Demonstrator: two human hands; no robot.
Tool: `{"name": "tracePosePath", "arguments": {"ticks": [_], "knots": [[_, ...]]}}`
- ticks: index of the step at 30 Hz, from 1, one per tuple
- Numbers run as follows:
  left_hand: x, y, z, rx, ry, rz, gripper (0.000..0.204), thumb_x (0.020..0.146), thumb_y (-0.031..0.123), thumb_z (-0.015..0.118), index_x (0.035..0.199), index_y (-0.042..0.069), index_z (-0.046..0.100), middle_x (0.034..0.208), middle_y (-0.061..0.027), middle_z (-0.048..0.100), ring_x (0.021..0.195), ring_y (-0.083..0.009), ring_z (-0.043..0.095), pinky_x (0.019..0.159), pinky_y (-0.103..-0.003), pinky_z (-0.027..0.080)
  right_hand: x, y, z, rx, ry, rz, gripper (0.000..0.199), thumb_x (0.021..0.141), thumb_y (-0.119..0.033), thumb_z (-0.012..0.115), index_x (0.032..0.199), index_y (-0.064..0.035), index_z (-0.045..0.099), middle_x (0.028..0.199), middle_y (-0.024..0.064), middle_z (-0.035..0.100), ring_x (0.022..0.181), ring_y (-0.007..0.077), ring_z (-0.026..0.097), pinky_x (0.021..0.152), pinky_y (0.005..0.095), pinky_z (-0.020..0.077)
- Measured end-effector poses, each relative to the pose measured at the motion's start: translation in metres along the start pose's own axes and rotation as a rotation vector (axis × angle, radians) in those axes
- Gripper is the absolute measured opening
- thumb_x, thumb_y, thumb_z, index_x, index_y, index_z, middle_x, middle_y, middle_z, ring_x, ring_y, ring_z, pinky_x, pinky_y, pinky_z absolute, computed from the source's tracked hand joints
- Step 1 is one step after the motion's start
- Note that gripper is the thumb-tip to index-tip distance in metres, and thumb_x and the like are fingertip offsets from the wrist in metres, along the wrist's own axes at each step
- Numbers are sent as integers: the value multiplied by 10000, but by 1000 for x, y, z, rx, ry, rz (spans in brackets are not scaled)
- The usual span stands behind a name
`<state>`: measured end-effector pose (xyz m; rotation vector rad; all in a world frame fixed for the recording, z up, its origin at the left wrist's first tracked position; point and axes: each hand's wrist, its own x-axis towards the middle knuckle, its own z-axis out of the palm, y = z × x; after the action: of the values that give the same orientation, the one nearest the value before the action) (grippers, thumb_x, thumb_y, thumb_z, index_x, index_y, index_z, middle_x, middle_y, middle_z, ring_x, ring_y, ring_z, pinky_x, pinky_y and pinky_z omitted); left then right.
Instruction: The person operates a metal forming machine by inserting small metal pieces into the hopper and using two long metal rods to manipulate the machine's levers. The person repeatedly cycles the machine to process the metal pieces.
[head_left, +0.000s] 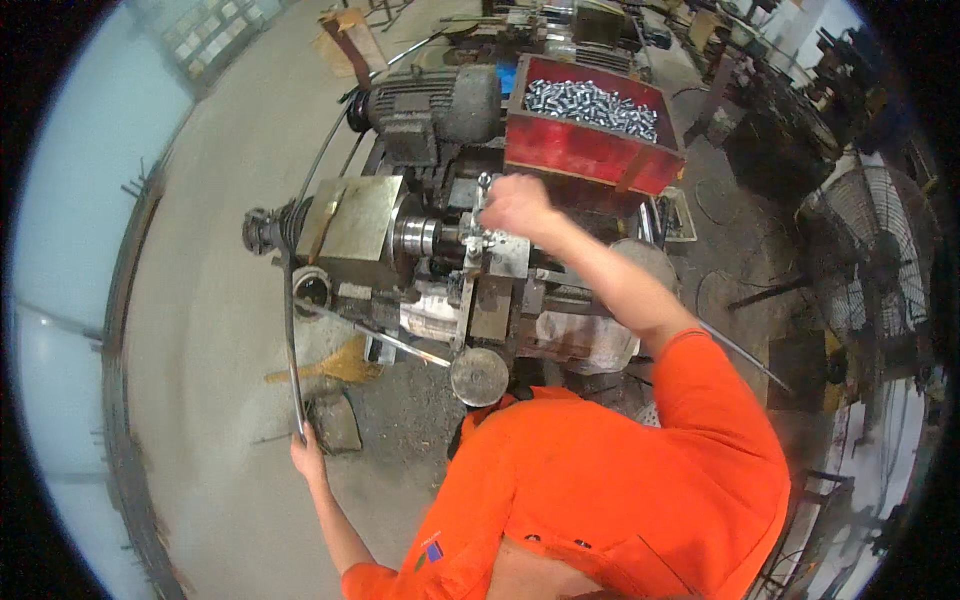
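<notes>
My left hand [310,455] is wrapped round the lower end of a long metal lever [290,345], which runs up to the left end of a small lathe's headstock [350,222]. Over the tool slide, my right hand [518,208] is closed, and whatever lies in its fingers is hidden. Just left of that hand are the bright round chuck [415,237] and a clamp block with bolts [474,245]. A round metal disc [480,377] sits at the near end of the machine, close to my body.
Behind the lathe, a red box [590,150] holds many small shiny metal pieces [590,105]. An electric motor [430,105] stands left of it. A straw broom [335,365] lies on the floor; a caged fan [870,240] stands at the right.
</notes>
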<state>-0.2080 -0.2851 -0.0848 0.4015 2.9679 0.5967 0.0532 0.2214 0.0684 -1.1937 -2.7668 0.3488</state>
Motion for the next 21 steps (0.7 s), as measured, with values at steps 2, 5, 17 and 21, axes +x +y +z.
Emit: {"name": "tracePosePath", "arguments": {"ticks": [2,5,17,21], "knots": [[11,-5,9,40,23,33,453,817,437,545,862,-11,595,756,-216,609,765,-395,583,661,-459,439,0,53,-32,15,126,83,188,632,-261,586,683,-110,684,738,125,645,760,310,623,704,399,503],[30,82,-7,463,-29,353,423,790,371,578,1023,18,580,756,-208,621,747,-376,602,657,-437,466,-24,125,-64,-107,548,98,490,602,-203,589,1084,-115,609,1115,175,558,975,333,547,842,403,453],[-15,243,138,72,-267,965,234,800,233,535,925,87,667,681,-139,635,621,-307,613,583,-377,476,-372,153,159,474,187,787,341,630,-231,618,920,-53,637,954,159,621,878,321,594,755,387,480],[-14,253,134,118,-388,921,298,785,227,526,970,33,656,701,-121,651,640,-275,626,613,-375,477,-549,173,255,206,-354,1355,313,634,-229,609,910,-88,654,985,142,625,930,284,600,813,352,485]]}}
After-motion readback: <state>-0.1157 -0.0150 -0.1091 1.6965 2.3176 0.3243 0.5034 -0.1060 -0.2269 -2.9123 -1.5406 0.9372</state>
